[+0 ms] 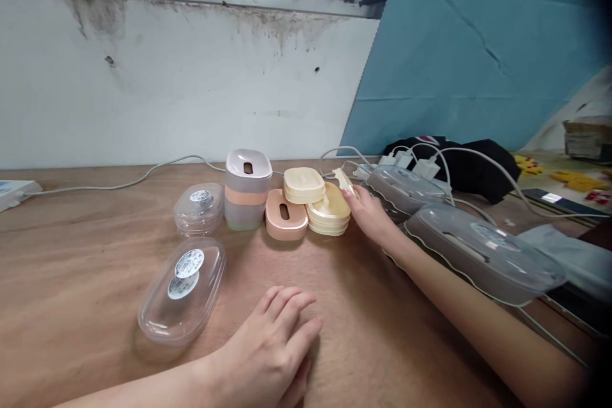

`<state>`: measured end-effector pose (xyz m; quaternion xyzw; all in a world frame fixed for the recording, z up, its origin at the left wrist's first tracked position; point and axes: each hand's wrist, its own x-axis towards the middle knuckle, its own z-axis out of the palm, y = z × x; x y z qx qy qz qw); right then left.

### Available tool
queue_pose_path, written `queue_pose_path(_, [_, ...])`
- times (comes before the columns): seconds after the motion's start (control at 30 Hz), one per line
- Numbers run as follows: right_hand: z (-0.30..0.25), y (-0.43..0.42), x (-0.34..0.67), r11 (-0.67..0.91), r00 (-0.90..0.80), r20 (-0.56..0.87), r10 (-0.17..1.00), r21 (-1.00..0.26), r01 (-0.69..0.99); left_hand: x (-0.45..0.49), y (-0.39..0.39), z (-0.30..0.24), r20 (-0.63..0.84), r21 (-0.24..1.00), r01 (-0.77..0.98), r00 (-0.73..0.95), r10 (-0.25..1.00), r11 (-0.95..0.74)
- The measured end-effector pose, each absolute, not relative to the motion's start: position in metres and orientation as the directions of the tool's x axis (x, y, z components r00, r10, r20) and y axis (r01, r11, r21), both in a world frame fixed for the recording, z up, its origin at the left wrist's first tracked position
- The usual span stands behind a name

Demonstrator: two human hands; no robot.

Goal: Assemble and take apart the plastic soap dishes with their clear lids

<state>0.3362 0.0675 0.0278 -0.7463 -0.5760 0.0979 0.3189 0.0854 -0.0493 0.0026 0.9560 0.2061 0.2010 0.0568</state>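
My right hand [367, 209] pinches a small cream-coloured strip [342, 179], standing up at an angle beside the stacked yellow lids; its exact kind is unclear. Next to that hand are the round-cornered yellow lids [329, 204] and a cream stack of lids [303, 183], which partly rests over a peach lid with a slot [287, 217]. Left of these stands a tall grey and peach container [247, 194], its lid slotted. Nearer me, my left hand [272, 347] rests on the table with fingers loosely bent and nothing visible in them.
On the left lie a clear oval container [205, 296] and clear round-cornered lids [198, 224]. Large grey translucent containers [478, 245] occupy the right side, near white chargers [425, 167] and cables. A black cloth [492, 166] lies behind; a power strip [14, 194] sits far left.
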Motion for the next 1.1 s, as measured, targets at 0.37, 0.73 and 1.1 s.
queue_pose_path(0.37, [0.035, 0.055, 0.336, -0.290, 0.312, 0.064, 0.948, -0.230, 0.929, 0.084, -0.051, 0.004, 0.373, 0.160, 0.365, 0.838, 0.398, -0.917])
queue_pose_path(0.73, [0.069, 0.077, 0.304, 0.298, -0.336, 0.295, 0.894, 0.168, 0.940, 0.115, -0.015, 0.050, 0.436, 0.040, 0.516, 0.761, 0.480, -0.856])
queue_pose_path(1.1, [0.053, 0.105, 0.282, 0.374, -0.523, 0.369, 0.768, 0.405, 0.834, 0.111, -0.033, 0.005, 0.347, 0.113, 0.499, 0.791, 0.505, -0.859])
